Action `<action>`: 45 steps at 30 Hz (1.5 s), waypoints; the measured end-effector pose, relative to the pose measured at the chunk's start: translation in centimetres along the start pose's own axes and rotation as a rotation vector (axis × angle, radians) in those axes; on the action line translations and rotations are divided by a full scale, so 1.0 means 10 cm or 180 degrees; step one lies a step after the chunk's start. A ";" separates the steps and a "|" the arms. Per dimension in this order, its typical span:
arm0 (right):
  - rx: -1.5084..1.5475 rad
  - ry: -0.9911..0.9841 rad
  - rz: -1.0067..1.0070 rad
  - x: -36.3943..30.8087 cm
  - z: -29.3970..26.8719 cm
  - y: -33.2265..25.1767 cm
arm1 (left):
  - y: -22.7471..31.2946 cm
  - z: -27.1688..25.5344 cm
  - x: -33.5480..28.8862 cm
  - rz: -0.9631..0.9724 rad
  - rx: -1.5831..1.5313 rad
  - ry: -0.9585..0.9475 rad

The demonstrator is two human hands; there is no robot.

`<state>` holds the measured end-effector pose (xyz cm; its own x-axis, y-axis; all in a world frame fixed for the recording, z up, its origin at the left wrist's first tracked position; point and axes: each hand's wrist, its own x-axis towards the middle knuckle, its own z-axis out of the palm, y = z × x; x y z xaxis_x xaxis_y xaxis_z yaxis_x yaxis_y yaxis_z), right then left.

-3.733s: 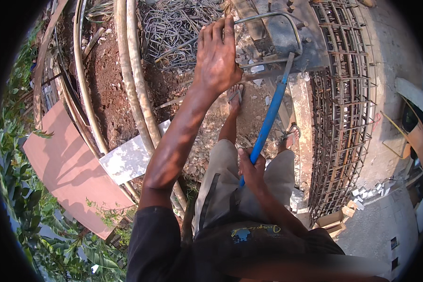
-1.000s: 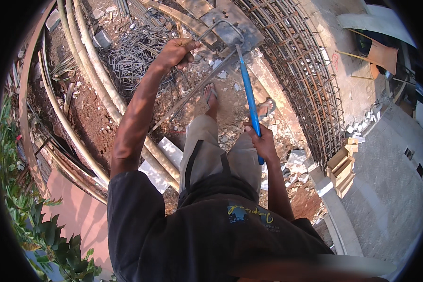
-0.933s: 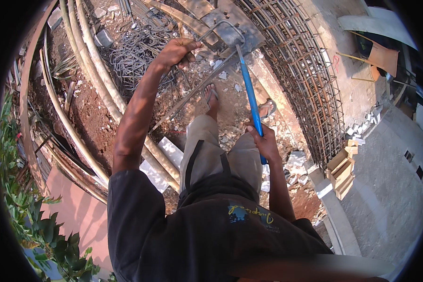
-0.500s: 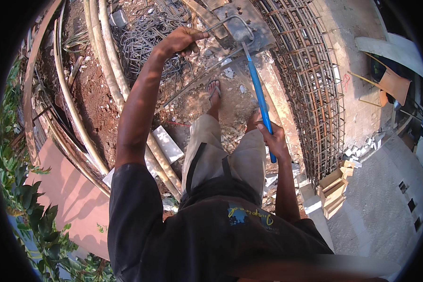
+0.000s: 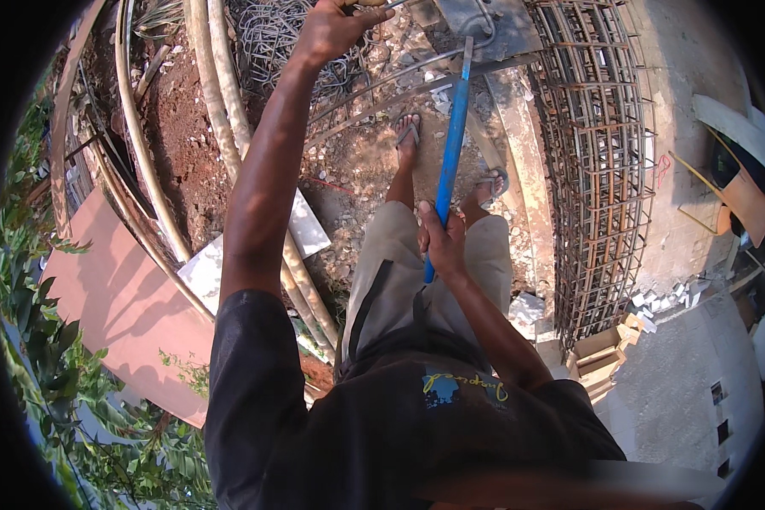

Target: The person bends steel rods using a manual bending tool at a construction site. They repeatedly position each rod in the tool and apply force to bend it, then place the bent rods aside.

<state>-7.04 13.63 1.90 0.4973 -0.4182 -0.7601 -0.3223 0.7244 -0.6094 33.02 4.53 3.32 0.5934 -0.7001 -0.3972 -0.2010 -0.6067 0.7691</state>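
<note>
My right hand (image 5: 444, 241) is closed around the lower part of a long blue rebar bending bar (image 5: 456, 140). The bare metal tip of that bar reaches the bent end of a thin steel rod (image 5: 435, 63) over a dark metal plate (image 5: 510, 30). From the bend, the rod's long side runs down to the left. At the top edge, my left hand (image 5: 338, 32) pinches the rod's other end; part of this hand and of the rod is cut off by the picture's edge.
A long rebar cage (image 5: 591, 161) lies to the right, beside a concrete strip. Tangled steel wire (image 5: 285, 42) lies beyond my left arm. Wooden poles (image 5: 217, 93), a white board (image 5: 310, 228) and a pinkish sheet (image 5: 132, 310) are on the left. Rubble covers the ground around my sandals.
The bending bar's lower end has swung left with my right hand, to in front of my thighs. The view has shifted, so my left hand and the plate now sit higher in it.
</note>
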 end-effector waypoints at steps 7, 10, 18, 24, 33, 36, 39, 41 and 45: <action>0.0451 -0.0058 0.0115 0.01 0.11 -0.08 | -0.04 0.47 -0.50 0.1028 0.1002 0.0648; 0.0461 -0.0022 0.0133 0.00 0.14 -0.12 | -0.09 0.60 -0.69 0.1256 0.1816 0.0990; -0.0057 0.0096 0.0058 0.00 -0.06 -0.15 | -0.16 0.53 -0.62 0.1437 0.1970 0.0799; -0.0607 0.0275 0.0070 -0.06 -0.28 -0.32 | 0.04 0.43 -0.65 0.1548 0.2247 0.0599; 0.0222 0.0291 0.0111 -0.07 0.16 -0.06 | 0.02 0.43 -0.56 0.1662 0.2808 0.0701; 0.0160 0.0259 0.0218 -0.06 0.22 -0.09 | -0.04 0.42 -0.51 0.2158 0.2593 0.1035; 0.0165 0.0352 0.0269 -0.05 0.37 -0.13 | -0.06 0.37 -0.49 0.1839 0.2163 0.0598; 0.0301 0.0407 0.0258 -0.04 0.51 -0.12 | -0.07 0.32 -0.49 0.1641 0.2181 0.0351; 0.0618 0.0386 0.0227 -0.02 0.59 -0.04 | -0.13 0.31 -0.44 0.1632 0.2065 0.0244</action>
<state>-2.26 16.69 3.66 0.3747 -0.4164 -0.8284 -0.1864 0.8414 -0.5073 28.27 7.22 2.57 0.3527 -0.9355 -0.0227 -0.8566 -0.3325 0.3944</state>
